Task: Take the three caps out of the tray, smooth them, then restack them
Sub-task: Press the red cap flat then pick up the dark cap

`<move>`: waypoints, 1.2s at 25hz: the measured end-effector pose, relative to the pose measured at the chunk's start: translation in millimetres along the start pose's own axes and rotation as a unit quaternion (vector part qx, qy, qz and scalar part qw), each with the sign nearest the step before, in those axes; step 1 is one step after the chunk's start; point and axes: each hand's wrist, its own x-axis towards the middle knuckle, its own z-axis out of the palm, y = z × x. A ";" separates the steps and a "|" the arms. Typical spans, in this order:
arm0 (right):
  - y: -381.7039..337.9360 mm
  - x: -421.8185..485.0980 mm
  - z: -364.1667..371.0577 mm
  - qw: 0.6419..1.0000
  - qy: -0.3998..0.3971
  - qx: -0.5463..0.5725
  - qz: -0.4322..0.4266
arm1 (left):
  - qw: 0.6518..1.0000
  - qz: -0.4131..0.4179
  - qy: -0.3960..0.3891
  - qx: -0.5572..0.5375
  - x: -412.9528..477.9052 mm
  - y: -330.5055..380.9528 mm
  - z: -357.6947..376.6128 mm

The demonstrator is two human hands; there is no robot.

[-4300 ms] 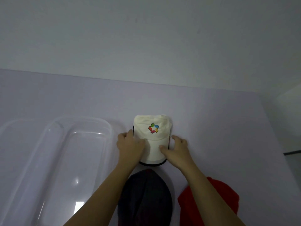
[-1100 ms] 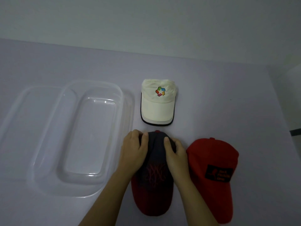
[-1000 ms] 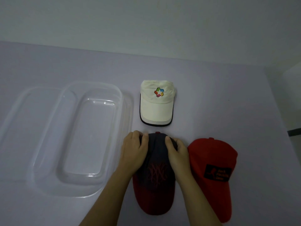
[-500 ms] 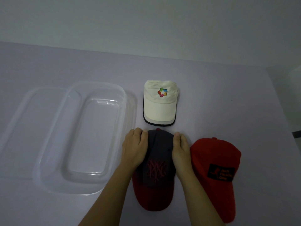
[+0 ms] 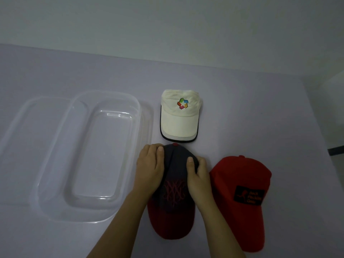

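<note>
white cap (image 5: 180, 116): flat, colourful logo, beside clear tray (image 5: 55, 207) | navy cap, red brim (image 5: 172, 216): centre | red cap (image 5: 242, 177): right, black patch

Both hands flat on dark cap (image 5: 174, 175) w/ red brim, left hand (image 5: 149, 170) & right hand (image 5: 198, 175) cupping its crown sides, white cap (image 5: 179, 118) just beyond, red cap (image 5: 242, 194) beside on right, clear tray (image 5: 147, 116) at left on lilac desk (image 5: 251, 112).

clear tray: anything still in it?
Empty. Through the clear tray only bare table shows; the white cap, dark cap and red cap lie outside it.
</note>
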 end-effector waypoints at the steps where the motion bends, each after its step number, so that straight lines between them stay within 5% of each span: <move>1: -2.6 -2.5 -0.8 1.000 -0.003 -0.015 -0.023 | 1.000 0.010 0.001 0.005 -0.8 1.8 -0.5; 5: -22.1 -27.2 -25.1 0.985 0.022 -0.048 -0.162 | 0.995 0.091 0.039 0.023 -12.2 26.5 -3.7; 8: -15.2 -49.9 -64.3 0.955 0.127 -0.043 -0.263 | 0.995 0.094 0.020 -0.003 -37.4 50.4 4.0; 12: 41.4 -65.3 -130.7 0.953 0.232 -0.020 -0.194 | 0.986 0.152 -0.061 -0.037 -81.4 60.3 35.9; 16: 122.6 -83.0 -176.6 0.985 0.053 -0.137 -0.091 | 0.957 0.194 -0.212 0.029 -135.1 42.7 85.6; 18: 151.2 -88.4 -180.6 0.975 -0.034 -0.191 -0.108 | 0.940 0.201 -0.258 0.095 -154.9 30.8 106.9; 21: 172.2 -86.3 -171.8 0.950 0.019 -0.261 -0.172 | 0.933 0.213 -0.220 0.186 -168.7 22.6 128.8; 25: 165.6 -81.2 -158.5 0.925 0.103 -0.321 -0.176 | 0.958 0.149 -0.169 0.175 -172.7 29.2 148.8; 30: 161.8 -71.0 -154.7 0.938 0.072 -0.284 -0.185 | 0.961 0.153 -0.169 0.155 -167.6 24.2 153.5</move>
